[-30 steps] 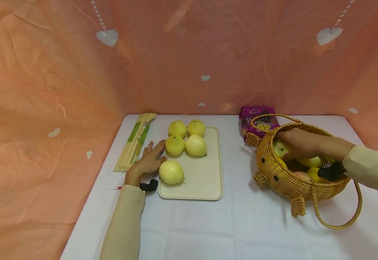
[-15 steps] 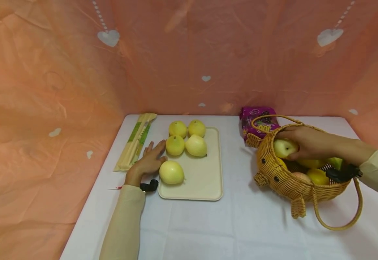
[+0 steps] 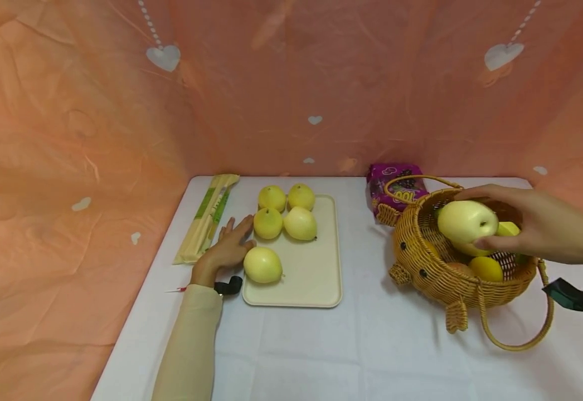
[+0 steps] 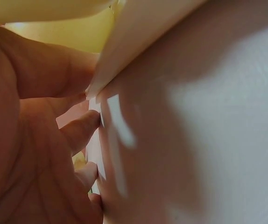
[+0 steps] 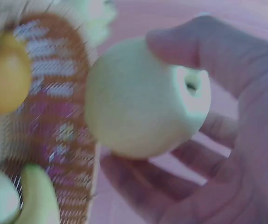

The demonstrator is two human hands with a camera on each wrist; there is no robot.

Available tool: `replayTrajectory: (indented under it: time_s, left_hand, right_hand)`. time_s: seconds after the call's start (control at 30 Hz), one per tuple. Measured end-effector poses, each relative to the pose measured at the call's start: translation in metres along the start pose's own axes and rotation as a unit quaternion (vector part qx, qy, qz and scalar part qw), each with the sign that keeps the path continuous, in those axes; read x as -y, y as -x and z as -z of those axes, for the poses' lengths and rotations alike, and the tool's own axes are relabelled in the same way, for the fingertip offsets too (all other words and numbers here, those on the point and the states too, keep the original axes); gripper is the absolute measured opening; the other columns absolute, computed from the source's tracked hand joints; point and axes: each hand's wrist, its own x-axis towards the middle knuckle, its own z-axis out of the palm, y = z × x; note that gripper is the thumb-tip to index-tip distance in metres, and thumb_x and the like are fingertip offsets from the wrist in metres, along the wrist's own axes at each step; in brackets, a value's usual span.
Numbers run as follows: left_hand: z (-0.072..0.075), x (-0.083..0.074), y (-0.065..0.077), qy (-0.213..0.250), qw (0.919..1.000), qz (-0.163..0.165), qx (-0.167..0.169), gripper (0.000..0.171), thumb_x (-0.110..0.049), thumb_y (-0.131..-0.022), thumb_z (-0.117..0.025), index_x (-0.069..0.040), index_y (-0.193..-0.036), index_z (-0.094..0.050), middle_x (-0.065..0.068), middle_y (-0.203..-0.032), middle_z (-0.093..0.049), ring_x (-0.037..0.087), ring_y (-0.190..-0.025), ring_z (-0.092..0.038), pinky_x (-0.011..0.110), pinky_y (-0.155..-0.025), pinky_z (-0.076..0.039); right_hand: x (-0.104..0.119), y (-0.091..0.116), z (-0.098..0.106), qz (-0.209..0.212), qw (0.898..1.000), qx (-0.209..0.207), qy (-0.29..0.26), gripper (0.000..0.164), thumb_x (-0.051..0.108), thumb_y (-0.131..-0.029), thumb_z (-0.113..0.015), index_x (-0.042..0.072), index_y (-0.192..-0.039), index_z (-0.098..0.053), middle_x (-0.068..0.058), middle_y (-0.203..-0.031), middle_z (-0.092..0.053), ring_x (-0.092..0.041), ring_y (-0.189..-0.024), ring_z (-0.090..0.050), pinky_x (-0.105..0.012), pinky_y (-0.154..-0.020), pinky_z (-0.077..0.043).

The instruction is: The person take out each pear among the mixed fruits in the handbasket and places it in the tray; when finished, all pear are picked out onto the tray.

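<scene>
In the head view my right hand [image 3: 537, 223] grips a pale yellow-green pear [image 3: 464, 221] over the wicker basket [image 3: 439, 281]. The right wrist view shows that pear [image 5: 138, 102] between thumb and fingers, its hollow end towards the palm. My left hand [image 3: 227, 249] rests at the left edge of the cream tray [image 3: 316, 281], fingers spread; up close, the left wrist view shows its fingertips down by the tray's side [image 4: 138, 37]. Several yellow pears lie on the tray, including a near one [image 3: 263, 265] by the left thumb and a stemmed one [image 3: 268, 224] by the fingertips.
Inside the basket sit a lemon-yellow fruit [image 3: 487, 269], an orange fruit [image 5: 5, 74] and a banana-like fruit [image 5: 38, 196]. Behind it is a purple packet [image 3: 394, 186]. A long chopstick-like packet [image 3: 207, 220] lies left of the tray. The basket's handle [image 3: 522, 346] sticks out in front.
My right hand has lifted the pear up from inside the basket and moved slightly right, uncovering more fruit below. The left hand and the tray have stayed put.
</scene>
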Motion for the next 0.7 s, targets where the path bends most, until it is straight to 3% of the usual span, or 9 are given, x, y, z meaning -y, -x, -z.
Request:
replayTrajectory:
  time_s: [0.13, 0.27, 0.37, 0.6, 0.7]
  left_hand:
    - [0.0, 0.001, -0.002, -0.003, 1.0, -0.004, 0.0, 0.073, -0.018, -0.113, -0.05, -0.009, -0.177, -0.016, 0.015, -0.185, -0.01, 0.043, -0.169, 0.018, 0.064, -0.134, 0.017]
    - [0.0, 0.003, -0.002, -0.009, 0.9998, -0.02, -0.003, 0.072, -0.016, -0.112, -0.05, -0.005, -0.175, -0.017, 0.018, -0.184, -0.011, 0.045, -0.169, 0.017, 0.062, -0.135, 0.018]
    - [0.0, 0.003, -0.002, -0.003, 0.9997, -0.024, -0.006, 0.073, -0.016, -0.111, -0.051, -0.003, -0.175, -0.017, 0.02, -0.184, -0.011, 0.046, -0.169, 0.017, 0.061, -0.135, 0.018]
    - [-0.001, 0.004, 0.0, -0.013, 0.9998, -0.014, 0.001, 0.072, -0.019, -0.114, -0.049, -0.008, -0.176, -0.015, 0.015, -0.185, -0.01, 0.041, -0.17, 0.018, 0.062, -0.135, 0.016]
    - [-0.001, 0.003, 0.0, -0.017, 0.9998, -0.013, 0.0, 0.071, -0.02, -0.114, -0.048, -0.009, -0.177, -0.015, 0.015, -0.185, -0.01, 0.041, -0.17, 0.018, 0.062, -0.135, 0.016]
  right_hand:
    - [0.011, 0.021, -0.009, -0.019, 0.998, -0.045, -0.044, 0.087, -0.004, -0.067, -0.101, 0.016, -0.146, -0.068, 0.028, -0.132, -0.063, 0.01, -0.101, -0.063, 0.001, -0.084, -0.049]
    - [0.029, 0.035, -0.024, -0.037, 0.986, -0.065, -0.149, 0.087, -0.019, -0.07, -0.093, 0.007, -0.148, -0.064, 0.012, -0.144, -0.062, 0.005, -0.105, -0.07, -0.007, -0.081, -0.059]
    - [0.043, 0.041, -0.035, -0.035, 0.978, -0.079, -0.192, 0.088, -0.022, -0.072, -0.089, 0.003, -0.151, -0.061, 0.004, -0.147, -0.061, 0.0, -0.105, -0.072, -0.01, -0.083, -0.06]
    - [0.075, 0.03, -0.055, -0.03, 0.947, -0.074, -0.311, 0.085, -0.024, -0.08, -0.082, 0.002, -0.156, -0.054, -0.013, -0.15, -0.059, -0.011, -0.117, -0.074, -0.016, -0.095, -0.06]
    - [0.087, 0.018, -0.063, -0.018, 0.946, -0.067, -0.318, 0.083, -0.02, -0.082, -0.084, 0.005, -0.157, -0.056, -0.012, -0.15, -0.061, -0.012, -0.123, -0.072, -0.015, -0.102, -0.058]
